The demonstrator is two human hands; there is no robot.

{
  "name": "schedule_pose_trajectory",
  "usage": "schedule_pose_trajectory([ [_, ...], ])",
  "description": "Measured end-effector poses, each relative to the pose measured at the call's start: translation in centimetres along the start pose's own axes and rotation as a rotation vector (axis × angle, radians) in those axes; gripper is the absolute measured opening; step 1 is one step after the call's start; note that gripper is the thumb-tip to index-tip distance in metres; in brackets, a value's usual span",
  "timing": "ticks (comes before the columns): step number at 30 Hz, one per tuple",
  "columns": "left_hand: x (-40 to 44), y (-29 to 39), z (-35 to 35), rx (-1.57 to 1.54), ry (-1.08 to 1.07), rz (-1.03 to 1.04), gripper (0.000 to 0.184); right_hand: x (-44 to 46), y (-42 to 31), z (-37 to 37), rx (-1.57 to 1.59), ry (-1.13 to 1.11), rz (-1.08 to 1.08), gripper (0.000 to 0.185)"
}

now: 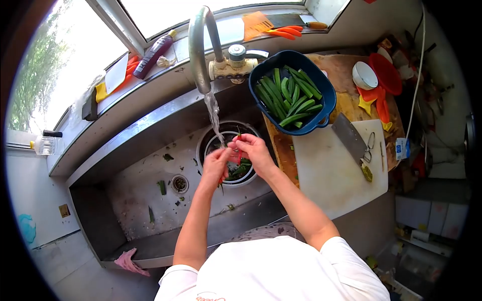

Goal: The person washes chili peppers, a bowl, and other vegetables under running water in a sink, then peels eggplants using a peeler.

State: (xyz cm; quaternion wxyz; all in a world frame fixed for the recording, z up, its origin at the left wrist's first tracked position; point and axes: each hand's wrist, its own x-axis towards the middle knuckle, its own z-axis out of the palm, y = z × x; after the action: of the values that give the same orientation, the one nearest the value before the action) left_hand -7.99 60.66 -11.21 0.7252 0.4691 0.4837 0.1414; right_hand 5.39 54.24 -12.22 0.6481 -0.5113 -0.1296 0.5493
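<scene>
Water runs from the faucet (pixel 199 60) beside my hands, which are close together over a round bowl (pixel 201 145) in the steel sink (pixel 135 200). Fingers of my left hand (pixel 216 164) are closed around something red, seemingly a chili pepper. Between the fingertips of my right hand (pixel 255 151) is a small green and red piece, perhaps another pepper. Dark green pieces and water show inside the bowl. To the right, a dark blue basin (pixel 329 95) holds several okra-like green pods (pixel 285 88).
On the wooden board (pixel 281 150) lies a white cutting board (pixel 326 165) with a cleaver (pixel 349 136) and scissors (pixel 369 148). A white bowl (pixel 365 76) sits near orange gloves (pixel 381 106). Scraps surround the drain (pixel 179 184). A purple bottle (pixel 153 56) rests on the sill.
</scene>
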Motion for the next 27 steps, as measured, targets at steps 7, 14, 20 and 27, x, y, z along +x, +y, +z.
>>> schedule_pose_trajectory([
  [7, -0.6, 1.9, -0.8, 0.054, -0.017, 0.121, 0.012, -1.4, -1.4, 0.3, -0.438, -0.191, 0.136, 0.018],
  [14, -1.2, 0.9, -0.7, -0.053, -0.026, 0.148, 0.011, -2.7, -3.4, 0.5, -0.668, -0.168, 0.101, 0.017],
  [20, -2.3, 2.0, -0.4, 0.061, -0.139, 0.192, 0.009, -3.7, -3.6, -0.3, -0.650, -0.260, 0.092, 0.018],
  [27, -4.0, 2.3, -0.2, -0.283, -0.468, -0.014, 0.010, -4.7, -6.1, -2.6, -0.392, -0.661, 0.201, 0.017],
])
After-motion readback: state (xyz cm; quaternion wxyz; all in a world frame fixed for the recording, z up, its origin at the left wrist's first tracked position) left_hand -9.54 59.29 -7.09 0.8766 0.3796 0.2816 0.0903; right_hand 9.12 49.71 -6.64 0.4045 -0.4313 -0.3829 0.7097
